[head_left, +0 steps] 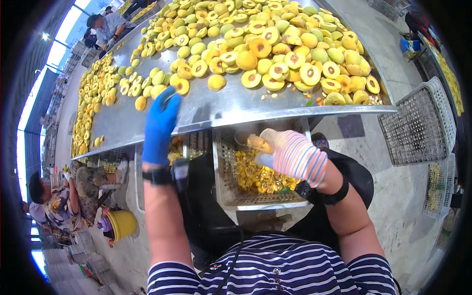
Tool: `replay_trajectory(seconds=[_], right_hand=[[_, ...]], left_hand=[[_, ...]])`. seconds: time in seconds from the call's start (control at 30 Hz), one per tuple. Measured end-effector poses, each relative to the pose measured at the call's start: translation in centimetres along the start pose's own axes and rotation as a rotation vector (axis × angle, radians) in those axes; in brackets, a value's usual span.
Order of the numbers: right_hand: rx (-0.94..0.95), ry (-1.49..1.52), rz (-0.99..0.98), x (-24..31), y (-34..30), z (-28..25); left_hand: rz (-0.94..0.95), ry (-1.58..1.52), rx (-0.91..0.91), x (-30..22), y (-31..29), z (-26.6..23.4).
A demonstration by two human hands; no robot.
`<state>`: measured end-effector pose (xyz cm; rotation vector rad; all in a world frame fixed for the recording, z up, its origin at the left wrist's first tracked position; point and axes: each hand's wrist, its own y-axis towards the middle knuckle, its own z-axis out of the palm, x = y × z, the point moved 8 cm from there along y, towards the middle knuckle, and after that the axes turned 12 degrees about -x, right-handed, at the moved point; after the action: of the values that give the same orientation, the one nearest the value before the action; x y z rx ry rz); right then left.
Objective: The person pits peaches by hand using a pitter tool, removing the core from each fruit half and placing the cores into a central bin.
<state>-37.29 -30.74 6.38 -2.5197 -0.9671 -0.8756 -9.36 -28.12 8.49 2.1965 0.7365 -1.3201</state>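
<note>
One yellow-orange piece [258, 143] above the crate [265, 199]!

And it sits in the right hand [297, 157], striped glove on, thumb and fingers closed about it (blurred, so its exact shape is hard to call). Below, cut yellow fruit [260, 179] lies piled in that perforated crate, between the person's knees. Over to the left hand [162, 125], blue-gloved, fingers curled at the near edge of the metal table [196, 110]; whether they grip anything, I cannot tell. Just beyond, whole and halved fruit [295, 59] crowds the tabletop, stones showing in plenty of the halves. Out wide, a seated person [61, 206] at the left, near a yellow bucket [124, 223]; on the right, a grey crate [415, 128] tilts on the floor.
</note>
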Motion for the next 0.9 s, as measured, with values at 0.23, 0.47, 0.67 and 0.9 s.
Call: replay_trajectory(seconds=[0.23, 0.47, 0.67, 0.9], right_hand=[[-0.123, 0.092, 0.036, -0.9, 0.7, -0.6], [-0.208, 0.529, 0.193, -2.0, 1.3, -0.4], [-0.190, 0.413, 0.125, 1.8, 2.5, 1.6], [-0.157, 0.209, 0.143, 2.1, 3.8, 3.8]], left_hand=[[0.306, 0.865, 0.148, 3.1, 9.1, 13.2], [-0.289, -0.756, 0.632, -0.5, 1.9, 10.3], [-0.182, -0.810, 0.390, -2.0, -5.7, 8.7], [-0.401, -1.010, 0.310, -0.1, -6.3, 9.2]])
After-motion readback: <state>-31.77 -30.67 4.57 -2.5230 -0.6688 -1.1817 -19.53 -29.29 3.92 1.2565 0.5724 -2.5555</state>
